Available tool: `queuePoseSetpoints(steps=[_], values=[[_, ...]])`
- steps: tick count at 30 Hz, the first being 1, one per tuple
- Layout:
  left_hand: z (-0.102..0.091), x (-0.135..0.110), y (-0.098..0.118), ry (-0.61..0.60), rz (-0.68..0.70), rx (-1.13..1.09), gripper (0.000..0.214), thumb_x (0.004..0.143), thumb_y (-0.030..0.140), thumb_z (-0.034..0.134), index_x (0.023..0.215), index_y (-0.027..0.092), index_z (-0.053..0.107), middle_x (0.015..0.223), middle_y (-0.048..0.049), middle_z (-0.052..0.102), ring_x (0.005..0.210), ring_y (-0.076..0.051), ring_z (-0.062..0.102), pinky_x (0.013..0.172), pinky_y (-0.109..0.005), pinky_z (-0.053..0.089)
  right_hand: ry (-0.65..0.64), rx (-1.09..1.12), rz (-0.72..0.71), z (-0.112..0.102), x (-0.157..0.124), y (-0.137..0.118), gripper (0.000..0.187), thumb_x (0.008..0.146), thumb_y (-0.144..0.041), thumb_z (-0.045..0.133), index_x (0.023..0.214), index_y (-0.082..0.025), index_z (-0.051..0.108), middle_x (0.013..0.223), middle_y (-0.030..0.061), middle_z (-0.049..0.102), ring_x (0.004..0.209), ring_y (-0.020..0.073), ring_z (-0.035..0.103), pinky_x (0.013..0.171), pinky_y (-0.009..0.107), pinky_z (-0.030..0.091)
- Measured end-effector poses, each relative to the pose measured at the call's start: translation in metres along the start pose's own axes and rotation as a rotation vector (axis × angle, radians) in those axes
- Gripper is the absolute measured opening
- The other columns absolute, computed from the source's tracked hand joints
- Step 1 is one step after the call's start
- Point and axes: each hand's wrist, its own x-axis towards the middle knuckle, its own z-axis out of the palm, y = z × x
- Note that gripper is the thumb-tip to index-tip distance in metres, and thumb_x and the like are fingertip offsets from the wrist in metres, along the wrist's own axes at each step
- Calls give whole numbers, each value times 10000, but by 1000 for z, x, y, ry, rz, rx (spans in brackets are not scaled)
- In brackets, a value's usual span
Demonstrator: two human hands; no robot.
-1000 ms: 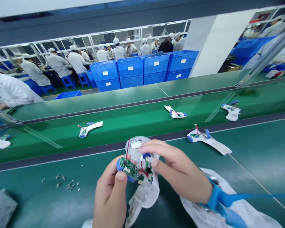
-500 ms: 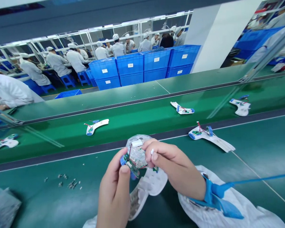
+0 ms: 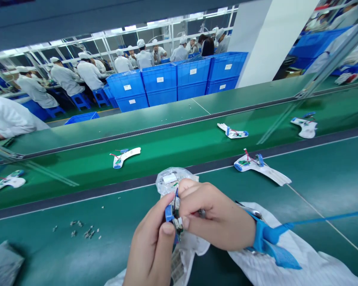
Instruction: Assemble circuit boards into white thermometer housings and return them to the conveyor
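Turned edge-on since the earlier view, a small circuit assembly (image 3: 176, 221) is now pinched upright between both hands, and its green board is no longer shown face-up. A blue plastic part (image 3: 168, 213) on the assembly is pressed by the thumb of the left hand (image 3: 150, 250), which is raised from below with its other fingers out of sight. From the right, the assembly is gripped by the curled fingers of the right hand (image 3: 214, 216), so most of the board is hidden. Just behind the hands, a clear plastic bag (image 3: 173, 179) bearing a white label (image 3: 170, 178) is seen, and a crumpled white piece (image 3: 193, 248) lies beneath them. A blue wrist strap (image 3: 264, 238) is worn on the right wrist, with its blue cord (image 3: 325, 219) led away to the right across a white dotted sleeve (image 3: 289, 254). A metal item (image 3: 252, 211) is partly hidden there and cannot be identified. Small grey parts (image 3: 88, 233) are scattered on the green bench surface (image 3: 331, 178), and white-and-blue assemblies (image 3: 256, 167) are laid on the green conveyor belt (image 3: 179, 161) beyond. Blue crates (image 3: 161, 79) are stacked farther off, near co-workers in white (image 3: 89, 74).
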Motion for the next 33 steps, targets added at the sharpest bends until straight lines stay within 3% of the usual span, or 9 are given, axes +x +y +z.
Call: queuePoseSetpoints(steps=[9, 15, 19, 23, 28, 33], values=[[-2, 1, -4, -54, 101, 94, 288, 895, 392, 482, 1156, 369, 602, 1174, 41, 667, 1041, -187, 615, 824, -256, 469, 0, -77, -39, -1, -4, -2, 252, 709, -70, 424, 493, -166, 336, 465, -45, 335, 555, 96, 318, 636, 277, 285], [3, -1, -8, -66, 185, 248, 347, 930, 447, 345, 1179, 292, 531, 1044, -11, 695, 837, -191, 648, 680, -280, 471, -17, -46, 8, -1, -4, 0, 276, 681, -56, 418, 486, -171, 259, 453, -47, 322, 542, 92, 318, 619, 272, 281], [2, -2, -10, -107, 234, 348, 420, 934, 506, 251, 1216, 269, 454, 1071, -44, 678, 802, -200, 647, 723, -320, 469, -48, -30, 40, -2, -4, 0, 288, 663, -45, 418, 476, -172, 240, 453, -48, 319, 539, 89, 330, 616, 268, 283], [4, -4, -8, -171, 312, 504, 458, 925, 533, 177, 1242, 248, 344, 859, -33, 697, 662, -210, 651, 615, -323, 477, -65, -11, 46, -2, -6, -2, 289, 653, -52, 414, 472, -174, 224, 436, -52, 322, 514, 83, 320, 618, 268, 290], [16, -11, -8, -23, 326, 966, 397, 914, 405, 216, 1155, 129, 367, 712, -106, 670, 604, -272, 665, 495, -333, 447, -68, -22, 77, -3, -7, -3, 300, 630, -38, 403, 464, -176, 194, 422, -47, 382, 500, 82, 350, 634, 274, 304], [20, -14, -4, -21, 339, 1057, 352, 876, 313, 272, 1148, 106, 360, 695, -110, 671, 559, -264, 659, 465, -324, 446, -118, -9, 48, -4, -4, 0, 299, 617, -45, 396, 471, -182, 174, 415, -46, 367, 496, 85, 366, 631, 280, 308]])
